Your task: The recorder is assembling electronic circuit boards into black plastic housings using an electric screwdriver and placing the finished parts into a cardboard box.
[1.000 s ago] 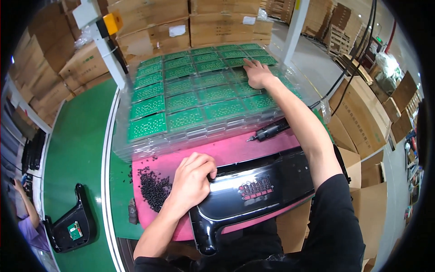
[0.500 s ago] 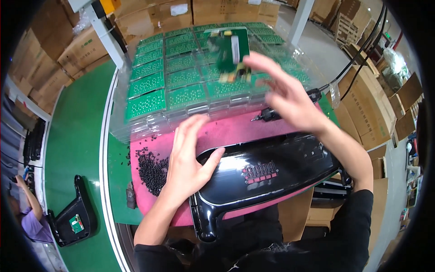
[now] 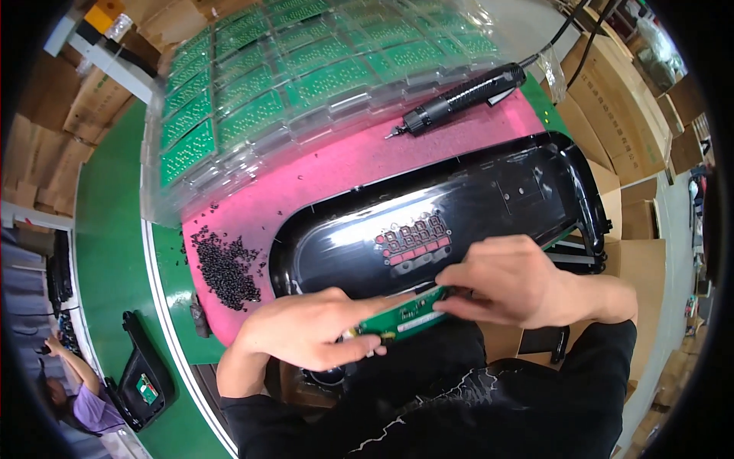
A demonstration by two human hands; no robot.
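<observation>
A green circuit board [image 3: 413, 327] is held tilted on edge between both hands, near my body. My left hand [image 3: 306, 329] grips its left end, and my right hand [image 3: 505, 283] pinches its right end. Just beyond them lies a glossy black plastic housing [image 3: 482, 195] on a pink mat [image 3: 352, 172], with digit-shaped and rectangular cutouts in its middle. My hands and the board cover part of the housing's near edge. A black electric screwdriver [image 3: 462, 99] rests on the mat past the housing, its tip pointing left.
Clear plastic trays [image 3: 306, 122] of green circuit boards stand at the back. Loose black screws [image 3: 225, 268] are heaped on the mat's left. Another black housing [image 3: 138, 375] with a board lies on the green table [image 3: 103, 252], near a person in purple [image 3: 95, 402]. Cardboard boxes [image 3: 619, 122] stand right.
My right hand has brought the circuit board from above the trays down toward my body. My left hand has left the housing's left end and now grips the board too. The view has shifted.
</observation>
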